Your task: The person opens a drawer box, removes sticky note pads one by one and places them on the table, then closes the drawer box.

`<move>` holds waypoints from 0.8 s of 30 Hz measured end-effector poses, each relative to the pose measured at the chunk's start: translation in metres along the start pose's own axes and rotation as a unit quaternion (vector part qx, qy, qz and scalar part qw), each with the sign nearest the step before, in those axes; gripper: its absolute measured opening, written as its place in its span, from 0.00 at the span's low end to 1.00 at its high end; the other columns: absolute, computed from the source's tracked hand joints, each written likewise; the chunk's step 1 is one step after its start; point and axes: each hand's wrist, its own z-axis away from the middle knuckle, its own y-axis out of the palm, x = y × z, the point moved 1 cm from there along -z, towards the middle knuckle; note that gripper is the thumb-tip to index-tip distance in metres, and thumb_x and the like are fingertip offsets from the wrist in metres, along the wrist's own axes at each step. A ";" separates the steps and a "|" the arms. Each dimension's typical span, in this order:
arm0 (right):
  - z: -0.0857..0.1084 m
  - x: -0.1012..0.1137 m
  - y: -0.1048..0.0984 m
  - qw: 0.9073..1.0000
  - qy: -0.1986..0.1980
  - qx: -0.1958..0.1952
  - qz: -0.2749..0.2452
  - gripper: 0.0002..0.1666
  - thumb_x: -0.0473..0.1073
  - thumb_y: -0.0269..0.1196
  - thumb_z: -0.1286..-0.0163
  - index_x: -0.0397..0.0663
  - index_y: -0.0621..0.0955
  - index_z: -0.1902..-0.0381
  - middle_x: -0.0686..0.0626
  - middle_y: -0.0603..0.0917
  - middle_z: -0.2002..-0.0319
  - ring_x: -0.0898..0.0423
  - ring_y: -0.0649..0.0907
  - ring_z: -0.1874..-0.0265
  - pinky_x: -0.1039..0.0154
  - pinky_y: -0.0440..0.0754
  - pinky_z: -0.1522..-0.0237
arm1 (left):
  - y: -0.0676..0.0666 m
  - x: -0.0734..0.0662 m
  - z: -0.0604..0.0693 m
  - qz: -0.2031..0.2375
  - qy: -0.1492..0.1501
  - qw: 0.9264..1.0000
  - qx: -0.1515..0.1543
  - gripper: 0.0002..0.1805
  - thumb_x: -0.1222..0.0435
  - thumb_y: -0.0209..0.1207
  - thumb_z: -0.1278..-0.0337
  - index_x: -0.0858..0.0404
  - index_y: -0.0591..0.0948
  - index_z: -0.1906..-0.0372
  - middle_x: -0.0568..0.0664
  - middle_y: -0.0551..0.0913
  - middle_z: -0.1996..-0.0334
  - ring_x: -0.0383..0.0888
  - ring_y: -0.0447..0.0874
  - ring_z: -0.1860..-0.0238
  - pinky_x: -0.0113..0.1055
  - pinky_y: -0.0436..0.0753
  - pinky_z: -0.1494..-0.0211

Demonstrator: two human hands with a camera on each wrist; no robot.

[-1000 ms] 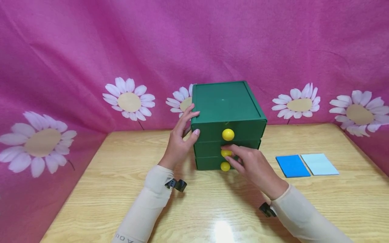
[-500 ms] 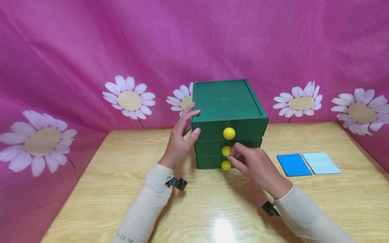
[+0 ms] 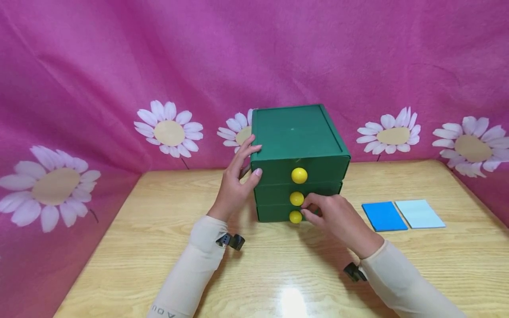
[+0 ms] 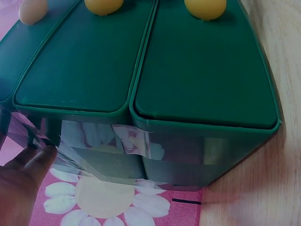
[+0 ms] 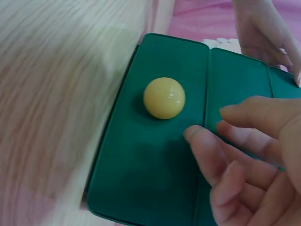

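A green three-drawer unit stands on the table, its drawers all in. On its front are a yellow top knob, a middle knob and a bottom knob. My left hand rests against the unit's left side, thumb on the front edge and fingers near the upper edge. Just right of the middle and bottom knobs is my right hand, its fingers loosely bent. In the right wrist view those fingers hold nothing and are apart from the bottom knob; the middle knob does not show there.
A blue square pad and a pale blue square pad lie side by side right of the unit on the wooden table. Behind hangs a pink cloth with white daisies. Clear tape shows along the unit's side.
My right hand's fingertips have come off the middle knob and shifted slightly right and down. The left hand and the drawers keep their places.
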 end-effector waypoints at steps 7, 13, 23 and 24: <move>0.000 -0.006 0.007 0.999 0.008 0.042 0.003 0.12 0.41 0.69 0.40 0.48 0.84 0.57 0.54 0.86 0.66 0.60 0.85 0.69 0.58 0.84 0.64 | 0.000 0.000 0.000 -0.004 0.004 1.000 0.005 0.26 0.71 0.52 0.37 0.65 0.68 0.33 0.52 0.56 0.26 0.45 0.55 0.27 0.51 0.66 0.32; -0.001 -0.009 0.011 0.999 0.007 0.042 0.001 0.12 0.42 0.69 0.39 0.49 0.84 0.57 0.55 0.86 0.66 0.60 0.84 0.69 0.57 0.84 0.63 | 0.000 -0.001 -0.001 -0.005 0.002 1.000 0.003 0.26 0.72 0.52 0.38 0.65 0.68 0.34 0.53 0.56 0.26 0.46 0.55 0.27 0.51 0.65 0.32; -0.002 -0.011 0.018 0.998 0.008 0.057 -0.003 0.15 0.43 0.70 0.40 0.49 0.84 0.54 0.55 0.87 0.65 0.60 0.85 0.67 0.57 0.84 0.61 | 0.000 -0.002 0.001 -0.007 -0.001 1.000 0.002 0.26 0.72 0.52 0.37 0.64 0.68 0.33 0.52 0.56 0.25 0.45 0.55 0.27 0.52 0.66 0.32; -0.002 -0.011 0.019 0.998 0.008 0.059 -0.002 0.16 0.43 0.70 0.40 0.49 0.84 0.54 0.55 0.87 0.64 0.60 0.85 0.67 0.57 0.84 0.61 | -0.001 -0.002 0.001 -0.007 -0.001 1.000 0.002 0.26 0.72 0.52 0.37 0.64 0.68 0.34 0.52 0.56 0.25 0.45 0.55 0.27 0.53 0.66 0.32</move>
